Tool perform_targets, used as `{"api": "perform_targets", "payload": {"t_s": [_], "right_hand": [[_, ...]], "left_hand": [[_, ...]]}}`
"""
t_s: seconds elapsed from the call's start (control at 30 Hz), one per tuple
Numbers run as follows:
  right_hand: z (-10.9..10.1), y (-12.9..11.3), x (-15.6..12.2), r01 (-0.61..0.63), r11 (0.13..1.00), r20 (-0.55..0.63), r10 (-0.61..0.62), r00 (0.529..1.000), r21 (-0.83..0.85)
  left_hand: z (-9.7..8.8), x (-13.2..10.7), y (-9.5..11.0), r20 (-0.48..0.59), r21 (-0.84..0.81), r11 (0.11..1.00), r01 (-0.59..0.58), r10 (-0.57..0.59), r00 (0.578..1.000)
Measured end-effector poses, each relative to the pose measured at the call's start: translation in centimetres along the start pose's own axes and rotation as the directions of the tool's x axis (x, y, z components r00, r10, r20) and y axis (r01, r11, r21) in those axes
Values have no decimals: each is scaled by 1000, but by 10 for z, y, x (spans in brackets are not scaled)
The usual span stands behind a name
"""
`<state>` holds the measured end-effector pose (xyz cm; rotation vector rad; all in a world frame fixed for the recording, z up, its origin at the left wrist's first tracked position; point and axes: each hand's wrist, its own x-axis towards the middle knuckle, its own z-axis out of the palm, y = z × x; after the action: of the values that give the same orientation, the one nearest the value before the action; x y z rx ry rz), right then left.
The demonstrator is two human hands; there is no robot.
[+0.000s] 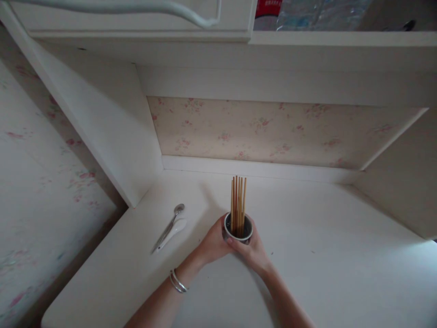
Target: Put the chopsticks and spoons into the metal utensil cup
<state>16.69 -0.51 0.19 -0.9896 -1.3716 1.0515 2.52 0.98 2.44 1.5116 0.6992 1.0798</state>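
Observation:
Both of my hands are wrapped round a dark, round chopstick holder (252, 228) with a pale rim. Several wooden chopsticks (238, 202) stand upright in it, their upper ends sticking out well above the rim. My left hand (216, 241) closes on the holder's left side, and my right hand (254, 249) on its right side, with a thumb across the front. The fingers behind the holder are hidden. To the left of my hands, a metal spoon (178, 209) and a white spoon (174, 231) lie side by side on the white desktop.
The white desktop (307, 218) is bounded by a side panel (102, 114) at the left and another panel (403, 182) at the right. Overhead hangs a shelf (307, 59) holding plastic-wrapped items (321, 16). A cupboard door handle (170, 8) juts out at upper left.

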Motion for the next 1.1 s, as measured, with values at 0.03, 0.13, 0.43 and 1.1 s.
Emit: {"api": "perform_targets", "payload": {"t_s": [0.03, 0.13, 0.43, 1.1], "right_hand": [[0, 0, 0, -2, 1000, -8, 2, 1000, 0], [-1, 3, 1, -4, 1000, -6, 4, 1000, 4], [-4, 0, 1, -59, 998, 0, 59, 998, -30], [-5, -5, 0, -60, 998, -8, 59, 998, -26]], "left_hand": [[-2, -2, 2, 19, 49, 999, -8, 7, 1000], [-16, -15, 8, -22, 288, 958, 0, 7, 1000], [-132, -39, 32, -470, 787, 372, 492, -155, 869], [-202, -16, 13, -441, 875, 12, 483, -387, 809]]}}
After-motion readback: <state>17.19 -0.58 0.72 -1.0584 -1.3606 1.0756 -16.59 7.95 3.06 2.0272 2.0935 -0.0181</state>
